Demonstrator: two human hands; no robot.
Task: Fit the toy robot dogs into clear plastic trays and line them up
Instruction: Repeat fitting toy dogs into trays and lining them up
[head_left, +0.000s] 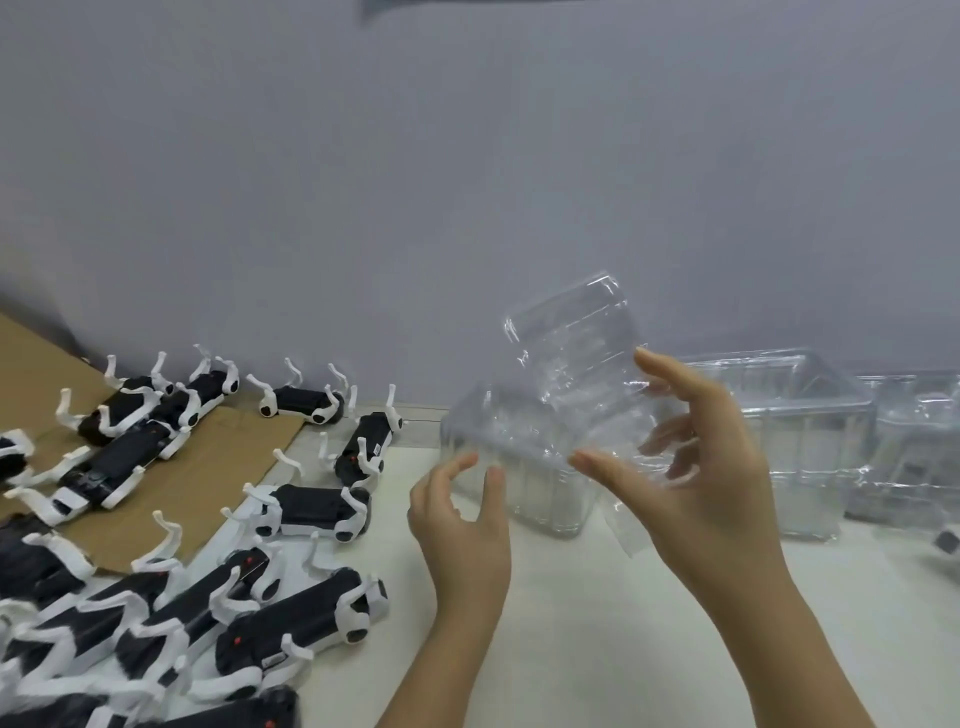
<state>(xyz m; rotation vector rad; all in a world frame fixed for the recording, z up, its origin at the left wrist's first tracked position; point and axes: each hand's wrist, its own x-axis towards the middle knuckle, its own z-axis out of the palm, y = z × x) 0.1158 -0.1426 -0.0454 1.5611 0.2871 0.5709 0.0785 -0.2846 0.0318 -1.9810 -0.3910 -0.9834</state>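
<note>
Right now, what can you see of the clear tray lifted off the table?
The lifted tray is thin, clear, glossy moulded plastic with rounded corners and ribbed hollows, and it is empty. It is tilted in the air above the stacked trays on the table. The right hand pinches it, thumb at its lower edge, fingers at its right side.

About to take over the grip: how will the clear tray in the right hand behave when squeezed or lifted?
Probably very light: the right hand holds the clear tray up by thumb and fingertips alone. Likely thin and flexible, since its see-through walls show wrinkled glints, so a hard squeeze may buckle it. The glossy surface could be slippery.
</note>
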